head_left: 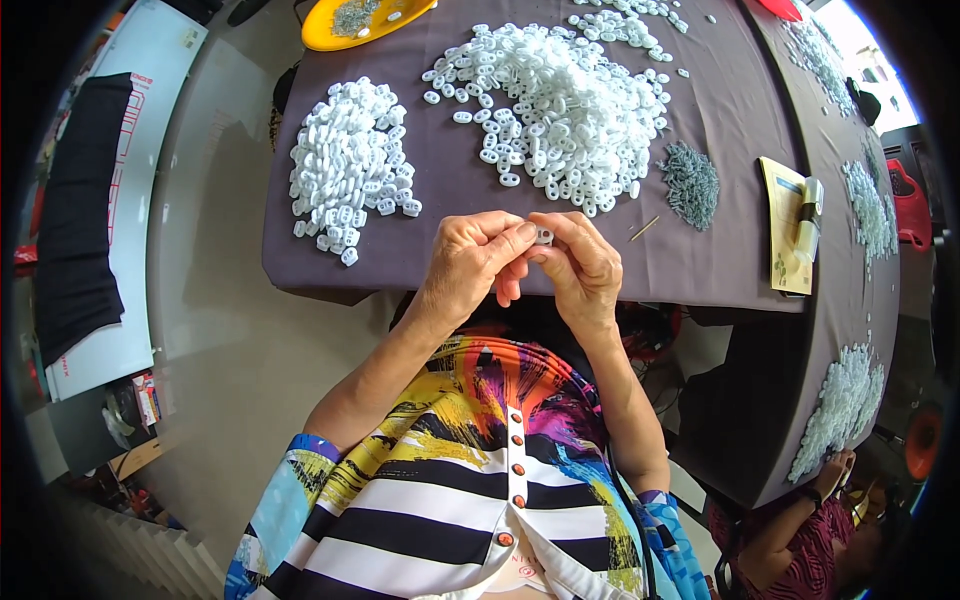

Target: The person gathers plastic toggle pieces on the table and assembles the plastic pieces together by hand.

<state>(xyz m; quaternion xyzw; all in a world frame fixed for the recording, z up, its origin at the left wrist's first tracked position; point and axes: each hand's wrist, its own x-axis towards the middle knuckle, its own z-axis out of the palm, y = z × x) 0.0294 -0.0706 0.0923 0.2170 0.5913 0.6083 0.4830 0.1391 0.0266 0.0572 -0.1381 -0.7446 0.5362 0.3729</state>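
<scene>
Just over the table's near edge, my left hand (468, 262) and my right hand (582, 268) meet, fingertips together. Both pinch one small white plastic two-hole cord lock (543, 237); the fingers hide part of it. Beyond my left hand lies a heap of white two-hole pieces (350, 155). A larger, spread heap of similar white pieces (575, 110) sits straight ahead of my hands. To the right is a small pile of fine grey metal pieces (692, 185) that look like springs. A thin stick (645, 229) rests between that pile and my right hand.
A yellow plate (318, 32) with small metal bits stands at the far left of the dark-clothed table (430, 235). On the right lie a yellow booklet (782, 190) and a clear cylindrical object (808, 225). Another person's hand (832, 472) reaches a white heap (840, 405) at lower right.
</scene>
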